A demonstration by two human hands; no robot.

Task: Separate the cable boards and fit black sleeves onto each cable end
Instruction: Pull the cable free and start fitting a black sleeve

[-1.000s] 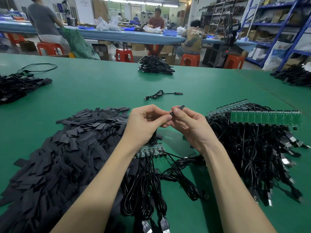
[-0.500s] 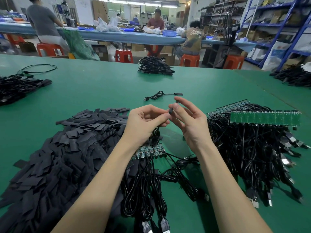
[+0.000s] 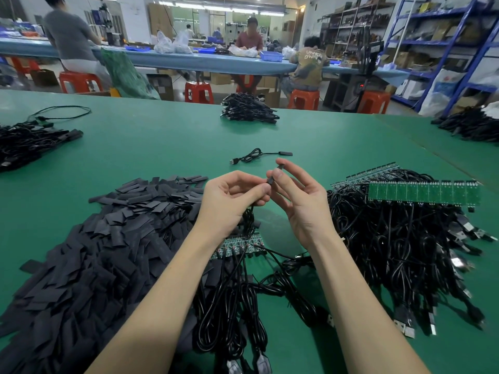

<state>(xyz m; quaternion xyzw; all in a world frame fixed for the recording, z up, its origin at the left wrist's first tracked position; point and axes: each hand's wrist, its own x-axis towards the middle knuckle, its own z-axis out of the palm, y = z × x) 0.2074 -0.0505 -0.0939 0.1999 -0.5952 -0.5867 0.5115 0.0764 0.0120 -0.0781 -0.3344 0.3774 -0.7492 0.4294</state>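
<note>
Compared with a second ago, my right hand (image 3: pixel 299 203) has unfolded: its fingers were curled tight around the sleeve, and now most are spread, with only the thumb and forefinger pinching the small black sleeve (image 3: pixel 275 175) at the cable end. My left hand (image 3: pixel 232 197) has barely shifted; it grips the thin black cable (image 3: pixel 249 215) just below that end, fingers curled, and the two hands almost touch above the middle of the green desk (image 3: pixel 151 147). The sleeve looks like a short matte tube, though it is too small for me to tell how far it sits over the tip.

To my left lies one large heap of flat, dull black sleeves (image 3: pixel 94 252), rectangular strips piled loosely. Under my wrists a narrow green board (image 3: pixel 237 245) lies flat with glossy round cables running from it toward me. To my right a second, longer green board strip (image 3: pixel 424 193) rests on a thick tangle of cables (image 3: pixel 399 255) with metal plugs at the ends. One finished cable (image 3: pixel 256 155) lies coiled alone past my hands. Three more black cable piles sit farther off: one far ahead (image 3: pixel 248 109), one at the left edge (image 3: pixel 29 141), one at the right edge (image 3: pixel 472 125).
</note>
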